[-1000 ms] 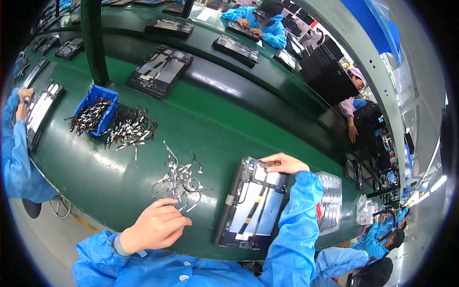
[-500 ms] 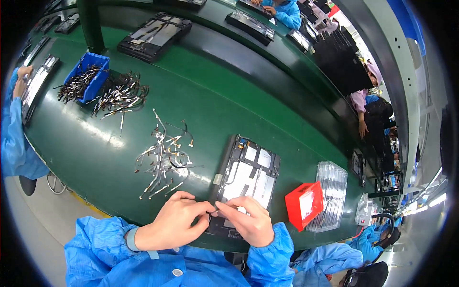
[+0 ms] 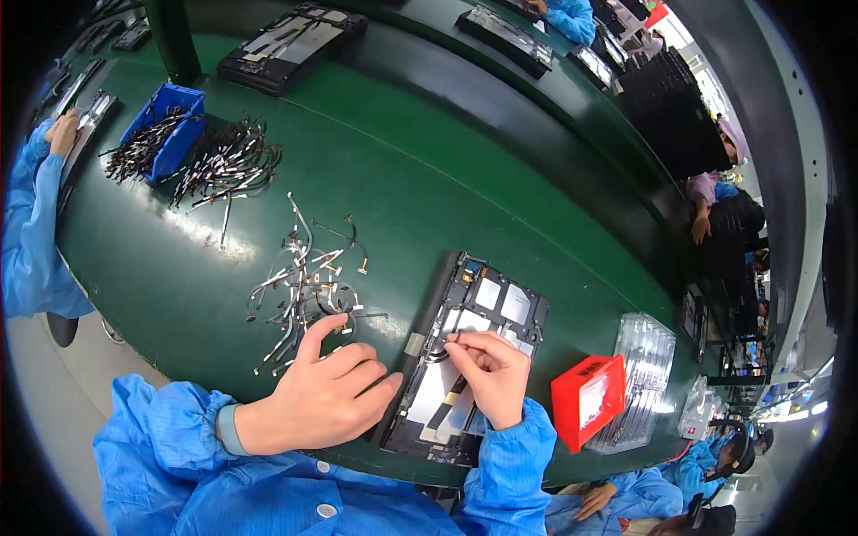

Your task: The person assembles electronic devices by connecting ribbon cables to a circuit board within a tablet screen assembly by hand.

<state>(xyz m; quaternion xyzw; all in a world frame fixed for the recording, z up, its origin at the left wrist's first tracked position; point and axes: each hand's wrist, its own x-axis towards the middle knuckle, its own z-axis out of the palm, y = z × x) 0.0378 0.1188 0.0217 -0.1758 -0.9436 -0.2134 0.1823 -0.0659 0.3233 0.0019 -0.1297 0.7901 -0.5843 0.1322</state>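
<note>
In front of me on the green bench lies a flat black electronic device (image 3: 435, 387) with its inside exposed, showing silver panels and dark strips. My right hand (image 3: 493, 371) is over it, thumb and index finger pinched on a thin black cable (image 3: 436, 355) that curves near the device's left side. Left of the device, my left hand (image 3: 326, 393) has its index finger stretched out and the others loosely bent apart, with nothing seen in it. Its fingertip is by a loose pile of short cables (image 3: 302, 268) with small connectors.
A blue bin (image 3: 183, 147) full of cables stands far left, beside a cable heap (image 3: 234, 165). To the right are a red bin (image 3: 565, 406) and stacked clear plastic trays (image 3: 645, 371). Another device (image 3: 290, 45) lies at the back; a co-worker's hands (image 3: 63, 134) are at the left edge.
My hands have parted. The left has moved left off the device toward the cable pile and opened; the right has moved farther up the device with the cable. The whole view has shifted slightly.
</note>
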